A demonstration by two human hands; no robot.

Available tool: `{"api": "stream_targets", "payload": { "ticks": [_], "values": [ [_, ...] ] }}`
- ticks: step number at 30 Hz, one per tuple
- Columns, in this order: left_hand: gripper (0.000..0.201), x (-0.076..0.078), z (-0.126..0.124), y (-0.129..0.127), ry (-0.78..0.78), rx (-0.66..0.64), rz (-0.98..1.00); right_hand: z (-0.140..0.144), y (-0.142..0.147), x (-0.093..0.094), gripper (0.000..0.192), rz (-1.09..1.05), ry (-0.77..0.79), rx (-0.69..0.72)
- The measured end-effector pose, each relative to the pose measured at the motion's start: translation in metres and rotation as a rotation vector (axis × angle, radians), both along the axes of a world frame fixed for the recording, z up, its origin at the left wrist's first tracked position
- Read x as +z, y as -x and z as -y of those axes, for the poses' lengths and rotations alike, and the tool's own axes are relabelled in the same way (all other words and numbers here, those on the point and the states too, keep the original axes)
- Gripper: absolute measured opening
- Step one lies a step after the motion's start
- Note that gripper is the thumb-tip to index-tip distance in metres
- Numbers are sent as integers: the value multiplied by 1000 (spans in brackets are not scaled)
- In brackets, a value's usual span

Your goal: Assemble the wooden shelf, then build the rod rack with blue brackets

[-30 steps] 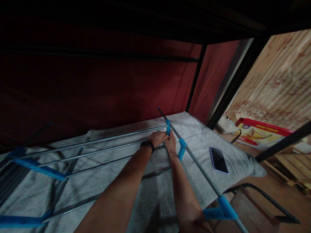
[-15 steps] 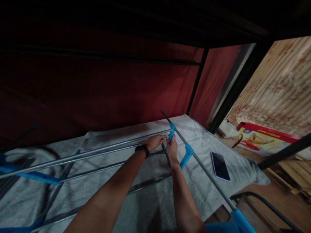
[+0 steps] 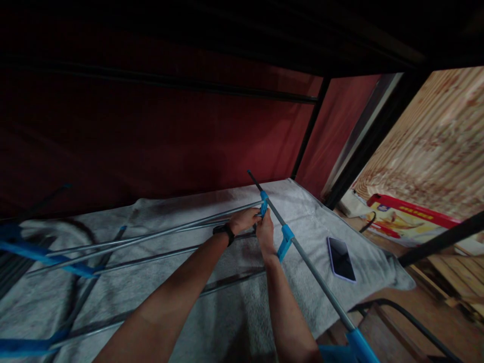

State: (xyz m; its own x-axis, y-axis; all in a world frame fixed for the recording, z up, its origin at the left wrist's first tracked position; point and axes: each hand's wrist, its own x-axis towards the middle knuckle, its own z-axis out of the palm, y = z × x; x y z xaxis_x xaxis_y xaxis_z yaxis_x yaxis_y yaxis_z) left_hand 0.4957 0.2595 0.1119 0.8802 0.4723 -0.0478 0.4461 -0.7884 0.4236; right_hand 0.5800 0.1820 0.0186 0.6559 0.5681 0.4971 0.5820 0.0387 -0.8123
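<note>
My right grip (image 3: 266, 234) is wrapped around the near end of a blue bracket (image 3: 263, 201), which runs far to a metal pole (image 3: 317, 275); my curled left grip (image 3: 244, 220), contents hidden, sits just left.

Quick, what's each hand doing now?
Left hand: fingers curled near the metal rods; can't tell what it holds.
Right hand: closed, holding the blue plastic connector.
</note>
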Motion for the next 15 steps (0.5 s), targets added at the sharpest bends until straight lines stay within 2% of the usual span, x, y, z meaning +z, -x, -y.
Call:
{"api": "stream_targets", "payload": {
  "ticks": [15],
  "values": [
    [22,-9,-8,-5,98,-100,89,8,6,13,41,-2,26,36]
  ]
}}
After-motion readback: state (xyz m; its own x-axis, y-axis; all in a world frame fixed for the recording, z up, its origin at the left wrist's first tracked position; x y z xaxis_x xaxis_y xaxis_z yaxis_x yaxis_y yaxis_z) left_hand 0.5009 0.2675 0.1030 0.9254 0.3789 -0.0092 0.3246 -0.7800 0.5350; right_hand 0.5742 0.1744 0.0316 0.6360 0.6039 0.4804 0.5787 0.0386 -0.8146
